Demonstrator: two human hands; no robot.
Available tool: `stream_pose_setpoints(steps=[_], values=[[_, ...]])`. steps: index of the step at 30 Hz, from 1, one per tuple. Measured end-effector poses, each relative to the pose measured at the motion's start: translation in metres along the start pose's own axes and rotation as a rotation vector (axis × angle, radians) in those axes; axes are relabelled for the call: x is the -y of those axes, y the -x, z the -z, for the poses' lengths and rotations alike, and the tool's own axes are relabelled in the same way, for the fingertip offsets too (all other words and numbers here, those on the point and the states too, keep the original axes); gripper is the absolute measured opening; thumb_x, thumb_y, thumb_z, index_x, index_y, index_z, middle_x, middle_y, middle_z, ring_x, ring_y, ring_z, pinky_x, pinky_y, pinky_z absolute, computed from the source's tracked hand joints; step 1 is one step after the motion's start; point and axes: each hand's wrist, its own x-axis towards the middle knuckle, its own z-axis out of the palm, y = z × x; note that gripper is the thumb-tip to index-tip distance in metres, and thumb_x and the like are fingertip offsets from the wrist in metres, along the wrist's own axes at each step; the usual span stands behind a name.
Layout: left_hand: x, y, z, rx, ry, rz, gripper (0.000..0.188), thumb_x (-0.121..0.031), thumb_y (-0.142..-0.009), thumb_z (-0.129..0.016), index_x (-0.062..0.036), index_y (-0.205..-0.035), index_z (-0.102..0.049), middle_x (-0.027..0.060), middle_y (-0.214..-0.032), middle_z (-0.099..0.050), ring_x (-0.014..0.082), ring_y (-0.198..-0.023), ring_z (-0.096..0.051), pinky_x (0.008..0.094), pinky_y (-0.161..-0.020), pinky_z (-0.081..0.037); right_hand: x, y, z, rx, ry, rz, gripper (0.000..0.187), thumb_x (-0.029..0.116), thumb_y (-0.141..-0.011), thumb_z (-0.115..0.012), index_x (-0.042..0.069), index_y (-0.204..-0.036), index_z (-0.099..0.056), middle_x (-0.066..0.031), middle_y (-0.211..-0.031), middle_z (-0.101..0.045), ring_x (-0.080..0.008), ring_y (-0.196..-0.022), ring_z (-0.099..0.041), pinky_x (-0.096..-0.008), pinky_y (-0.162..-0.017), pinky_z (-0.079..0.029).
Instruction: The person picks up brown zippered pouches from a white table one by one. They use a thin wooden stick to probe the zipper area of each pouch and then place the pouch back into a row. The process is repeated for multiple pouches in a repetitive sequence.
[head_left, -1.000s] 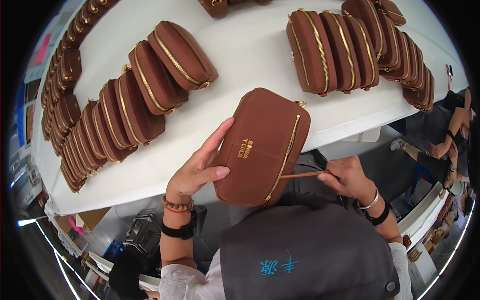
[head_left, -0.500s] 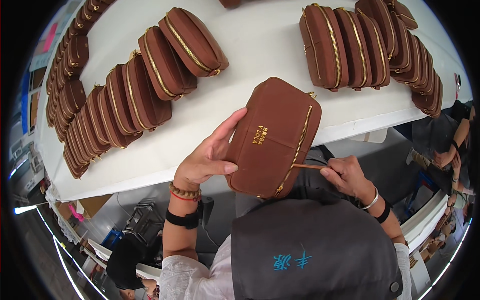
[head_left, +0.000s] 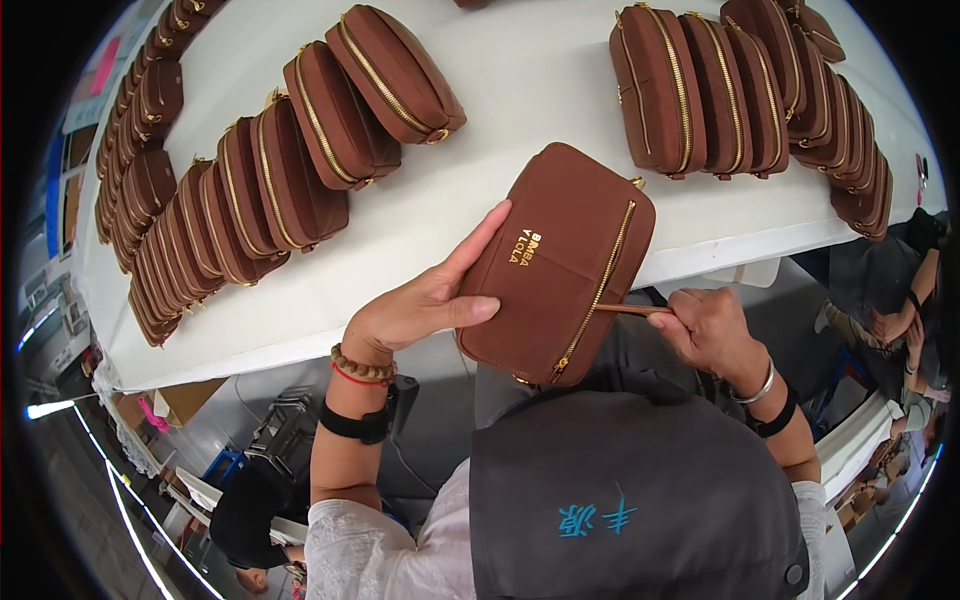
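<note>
A brown zipped pouch (head_left: 545, 270) with gold lettering and a gold zipper along its right side is tilted in front of me, at the table's near edge. My left hand (head_left: 440, 290) grips its left side, with the thumb on the front face and the fingers along the edge. In my closed right hand (head_left: 708, 332) is a thin brown stick-like strip (head_left: 628, 309). Its far end meets the pouch at the zipper. Whether it is a tool or a leather strip I cannot tell. The zipper pull (head_left: 562, 364) hangs at the lower end.
A row of similar brown pouches (head_left: 285, 180) stands at the left on the white table (head_left: 520, 90), with more along the far left edge. Another row (head_left: 685, 95) curves along the right. Other people sit at the right and lower left. A grey apron (head_left: 640, 490) covers my lap.
The pouch and both hands appear slightly farther right in the picture, as the view has shifted a little. My right fist has turned slightly around the strip; both grips remain.
</note>
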Motion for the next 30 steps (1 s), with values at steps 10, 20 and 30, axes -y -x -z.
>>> stream_pose_setpoints(steps=[10, 20, 30], values=[[-0.012, -0.014, -0.004, 0.059, -0.177, 0.070, 0.077, -0.017, -0.094, -0.057, -0.0105, -0.154, -0.008, 0.0106, -0.159, -0.010, 0.0223, -0.146, -0.012, 0.0336, -0.117, -0.015, 0.001, -0.010, 0.016, 0.073, 0.234, 0.213, 0.041, 0.040, -0.087, -0.063, 0.010, -0.063, -0.048, -0.0031, -0.053, -0.048, -0.0212, -0.044, -0.051, -0.0329, -0.043, -0.040], [0.002, -0.036, -0.006, 0.035, -0.136, 0.065, 0.066, -0.020, -0.093, -0.059, -0.0128, -0.150, -0.026, 0.0124, -0.154, -0.023, 0.0234, -0.142, -0.024, 0.0345, -0.114, -0.021, -0.014, -0.023, 0.040, 0.127, 0.286, 0.317, 0.043, 0.040, -0.086, -0.065, 0.010, -0.062, -0.047, -0.0029, -0.049, -0.046, -0.0212, -0.039, -0.047, -0.0322, -0.038, -0.038], [0.032, -0.003, -0.062, -0.781, -0.056, -0.145, 0.033, -0.016, -0.094, -0.059, -0.0044, -0.125, -0.060, 0.0099, -0.136, -0.050, 0.0189, -0.126, -0.046, 0.0326, -0.106, -0.035, -0.009, 0.005, -0.007, 0.112, -0.146, -0.074, 0.042, 0.032, -0.091, -0.062, 0.005, -0.061, -0.048, -0.0103, -0.051, -0.047, -0.0328, -0.046, -0.048, -0.0384, -0.045, -0.041]])
